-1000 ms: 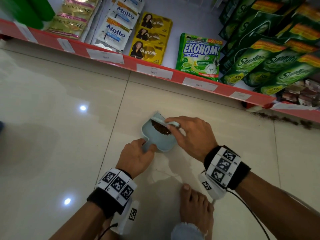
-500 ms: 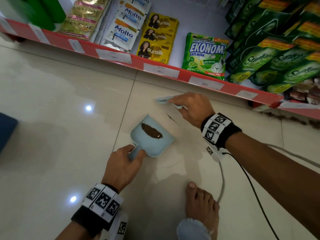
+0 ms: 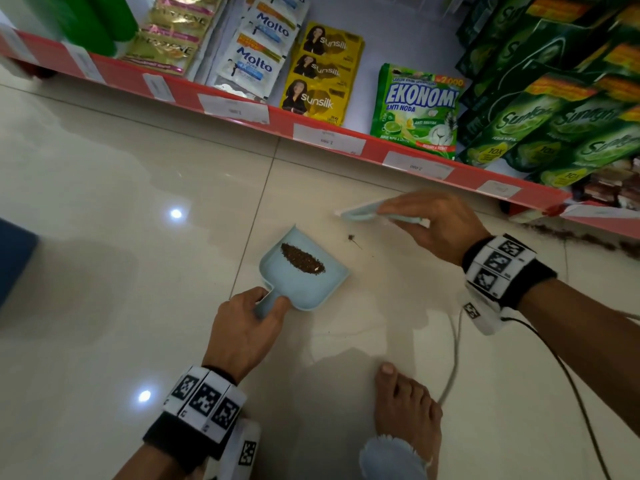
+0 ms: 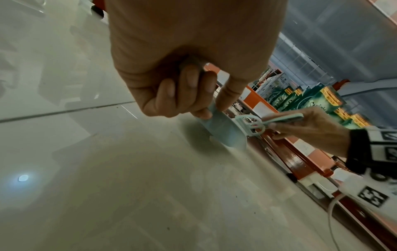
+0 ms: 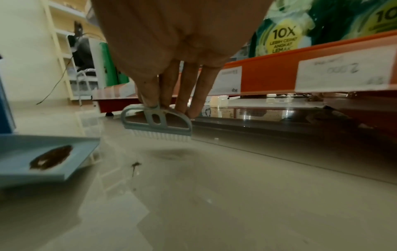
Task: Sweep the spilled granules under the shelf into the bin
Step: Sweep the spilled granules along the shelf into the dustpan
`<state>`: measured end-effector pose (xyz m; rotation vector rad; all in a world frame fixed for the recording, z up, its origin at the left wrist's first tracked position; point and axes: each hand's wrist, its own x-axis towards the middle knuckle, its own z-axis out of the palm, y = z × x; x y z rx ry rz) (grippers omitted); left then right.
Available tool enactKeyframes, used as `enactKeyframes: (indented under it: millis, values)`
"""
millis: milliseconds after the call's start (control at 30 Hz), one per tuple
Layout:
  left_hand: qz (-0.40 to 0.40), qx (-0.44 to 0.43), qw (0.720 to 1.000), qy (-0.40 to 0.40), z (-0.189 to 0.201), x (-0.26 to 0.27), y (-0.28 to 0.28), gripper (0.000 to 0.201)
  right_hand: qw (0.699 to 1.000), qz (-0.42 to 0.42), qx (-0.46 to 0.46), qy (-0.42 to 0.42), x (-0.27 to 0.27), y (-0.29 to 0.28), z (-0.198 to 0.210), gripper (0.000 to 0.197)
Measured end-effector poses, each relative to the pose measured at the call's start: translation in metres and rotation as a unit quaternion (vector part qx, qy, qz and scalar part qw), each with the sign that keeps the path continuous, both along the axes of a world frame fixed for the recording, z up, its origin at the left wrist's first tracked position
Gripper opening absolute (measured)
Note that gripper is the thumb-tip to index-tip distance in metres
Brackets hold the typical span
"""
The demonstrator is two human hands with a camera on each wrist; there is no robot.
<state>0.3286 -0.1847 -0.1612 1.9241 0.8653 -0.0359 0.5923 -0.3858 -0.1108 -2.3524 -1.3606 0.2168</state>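
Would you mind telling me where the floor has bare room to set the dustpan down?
Bare tile lies left of the dustpan, out to the blue object at the frame edge. Crowded: a small clump of granules between dustpan and brush, a bare foot and cable to the right, more granules along the shelf base.

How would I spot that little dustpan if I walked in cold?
Find the red shelf edge running across the pale tiled floor. Just in front of it sits the dustpan, its short handle gripped by the left hand. It is the only pale blue scoop there, with a dark streak of granules inside.
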Motion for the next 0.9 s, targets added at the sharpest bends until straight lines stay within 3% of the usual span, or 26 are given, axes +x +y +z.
enactKeyframes:
  millis: [133,300,500,633,767,900]
  values:
    - [-0.005,-0.002,1.0,0.001,-0.002,0.0,-0.001,0.046,0.999,-0.029,-0.013,-0.012,0.002,0.036,-0.002,0.024]
    - [-0.002,0.012,1.0,0.002,-0.002,-0.003,0.002,0.044,0.991,0.026,-0.134,0.001,-0.009,0.038,-0.007,0.037]
    - [0.009,0.004,1.0,-0.001,-0.003,-0.006,0.005,0.04,0.99,0.041,-0.133,-0.009,-0.025,-0.008,-0.001,0.036]
    - [-0.003,-0.002,1.0,0.001,-0.004,-0.002,0.002,0.041,0.998,-0.031,-0.05,-0.009,-0.035,-0.016,0.006,0.027]
    - [-0.018,0.006,1.0,0.003,-0.005,-0.005,0.002,0.044,0.983,-0.128,0.033,0.124,-0.024,-0.007,0.016,0.016]
    - [-0.018,0.001,1.0,-0.004,-0.003,-0.008,0.004,0.055,0.955,-0.125,0.017,0.269,-0.014,0.001,0.017,0.003]
